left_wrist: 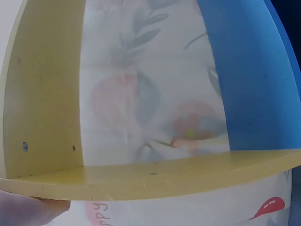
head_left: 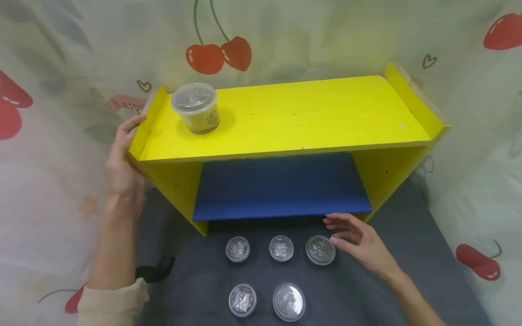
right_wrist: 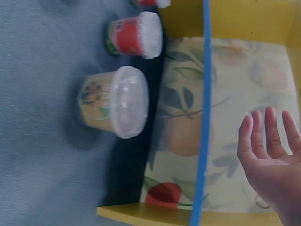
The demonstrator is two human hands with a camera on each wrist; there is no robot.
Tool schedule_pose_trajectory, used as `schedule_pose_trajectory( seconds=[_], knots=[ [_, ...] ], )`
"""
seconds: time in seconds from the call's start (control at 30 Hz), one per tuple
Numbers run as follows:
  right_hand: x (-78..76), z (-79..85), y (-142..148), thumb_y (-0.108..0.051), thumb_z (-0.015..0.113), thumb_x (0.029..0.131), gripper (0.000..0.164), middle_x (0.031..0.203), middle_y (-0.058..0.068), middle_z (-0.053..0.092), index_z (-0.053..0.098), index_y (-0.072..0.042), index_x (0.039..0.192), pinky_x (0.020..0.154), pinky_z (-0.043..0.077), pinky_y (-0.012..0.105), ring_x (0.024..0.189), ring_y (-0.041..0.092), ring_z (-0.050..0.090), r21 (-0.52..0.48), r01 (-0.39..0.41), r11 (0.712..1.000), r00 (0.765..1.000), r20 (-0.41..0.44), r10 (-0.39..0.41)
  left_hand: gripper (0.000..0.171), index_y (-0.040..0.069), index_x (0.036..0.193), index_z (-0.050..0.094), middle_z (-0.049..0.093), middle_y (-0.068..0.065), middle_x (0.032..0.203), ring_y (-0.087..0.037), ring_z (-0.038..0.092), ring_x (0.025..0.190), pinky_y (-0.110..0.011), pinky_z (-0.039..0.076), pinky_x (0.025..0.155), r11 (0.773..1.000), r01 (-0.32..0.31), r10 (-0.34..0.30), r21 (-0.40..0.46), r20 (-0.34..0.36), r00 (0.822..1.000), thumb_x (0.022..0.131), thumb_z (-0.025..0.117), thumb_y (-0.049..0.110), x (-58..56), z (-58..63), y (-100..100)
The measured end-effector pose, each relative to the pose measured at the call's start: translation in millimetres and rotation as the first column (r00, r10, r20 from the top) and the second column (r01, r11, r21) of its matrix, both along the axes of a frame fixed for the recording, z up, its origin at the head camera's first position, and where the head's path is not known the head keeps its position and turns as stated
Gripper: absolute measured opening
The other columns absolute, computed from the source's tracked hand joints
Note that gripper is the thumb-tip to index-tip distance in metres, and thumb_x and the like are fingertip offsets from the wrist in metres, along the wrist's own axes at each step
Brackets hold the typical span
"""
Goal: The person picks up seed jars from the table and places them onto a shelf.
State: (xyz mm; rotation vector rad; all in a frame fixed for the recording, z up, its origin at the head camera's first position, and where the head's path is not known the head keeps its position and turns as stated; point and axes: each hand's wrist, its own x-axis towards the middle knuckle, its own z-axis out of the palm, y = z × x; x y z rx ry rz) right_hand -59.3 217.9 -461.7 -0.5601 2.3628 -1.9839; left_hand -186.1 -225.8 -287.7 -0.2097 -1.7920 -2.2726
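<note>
The round pale plastic tub (head_left: 321,250) with a clear lid stands on the dark grey tabletop (head_left: 412,240); I see my right grip (head_left: 363,243) near it, fingers loosely spread, empty. My left grip (head_left: 122,170) touches the left side of the yellow-and-blue wooden shelf unit (head_left: 302,117); whether it is curled round, I can't tell.

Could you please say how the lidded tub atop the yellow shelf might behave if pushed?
The lidded tub looks like translucent plastic, so it may flex slightly. It narrows towards its base, so a high push could tip it; pushed low, it would probably slide on the flat yellow shelf.
</note>
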Motion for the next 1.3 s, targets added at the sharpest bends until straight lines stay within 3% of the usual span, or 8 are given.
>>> schedule_pose_trajectory(
  seconds=[0.1,0.23,0.43,0.73,1.0,1.3],
  knots=[
    [2.0,-8.7,3,0.005,0.064,0.092,0.047,0.132,0.022,0.057,0.051,0.002,0.137,0.093,0.052,0.03,0.12,0.025,0.057,-0.004,0.004,1.0,1.0,0.013,-0.004,0.043,0.013,0.138,0.051,0.043,-0.011,0.139,-0.021,0.05,0.102,-0.027,0.044,0.082,1.0,0.01,-0.01,0.01,0.006,1.0,0.102,0.031,0.023,1.0,0.2,-2],
    [2.0,-20.6,8,0.006,0.06,0.094,0.046,0.135,0.025,0.053,0.049,0.003,0.139,0.097,0.05,0.032,0.124,0.026,0.055,-0.025,0.014,1.0,0.999,0.029,-0.013,0.042,0.011,0.137,0.052,0.048,-0.014,0.131,-0.02,0.052,0.091,-0.025,0.047,0.075,0.998,-0.001,0.002,0.056,-0.017,1.0,0.101,0.032,0.021,0.9,-0.4,-2],
    [2.6,-38.8,14,0.005,0.062,0.094,0.046,0.133,0.025,0.054,0.05,0.004,0.138,0.09,0.053,0.028,0.121,0.02,0.058,-0.035,0.055,0.998,0.997,0.052,-0.053,0.042,0.01,0.136,0.052,0.052,-0.013,0.124,-0.018,0.054,0.084,-0.025,0.048,0.072,0.997,0.002,0.0,0.081,-0.032,0.999,0.1,0.033,0.02,-1.7,-1.2,-1],
    [5.2,-57.5,16,0.004,0.064,0.093,0.046,0.131,0.009,0.06,0.05,0.004,0.137,0.088,0.054,0.027,0.115,0.016,0.061,-0.05,0.08,0.996,0.994,0.085,-0.075,0.041,0.009,0.136,0.051,0.057,-0.01,0.101,-0.016,0.054,0.072,-0.023,0.048,0.065,0.995,0.006,-0.001,0.1,-0.045,0.999,0.101,0.034,0.02,-4.3,-4.8,-1],
    [6.2,-76.1,19,0.005,0.068,0.09,0.048,0.132,0.026,0.056,0.053,0.005,0.135,0.088,0.053,0.027,0.115,0.013,0.061,-0.025,0.105,0.994,0.992,0.076,-0.103,0.041,0.008,0.136,0.05,0.056,-0.008,0.086,-0.015,0.053,0.063,-0.022,0.048,0.061,0.994,0.012,-0.004,0.111,-0.072,0.997,0.101,0.034,0.02,-6.3,-7.7,1],
    [4.9,-102.4,21,0.008,0.07,0.086,0.051,0.133,0.03,0.054,0.054,0.004,0.134,0.09,0.054,0.034,0.119,0.018,0.059,0.005,0.091,0.996,0.994,0.064,-0.091,0.041,0.007,0.136,0.05,0.054,-0.006,0.078,-0.014,0.051,0.058,-0.021,0.047,0.056,0.994,0.013,-0.003,0.107,-0.093,0.996,0.101,0.033,0.021,-7.5,-9.5,3]
  ],
)
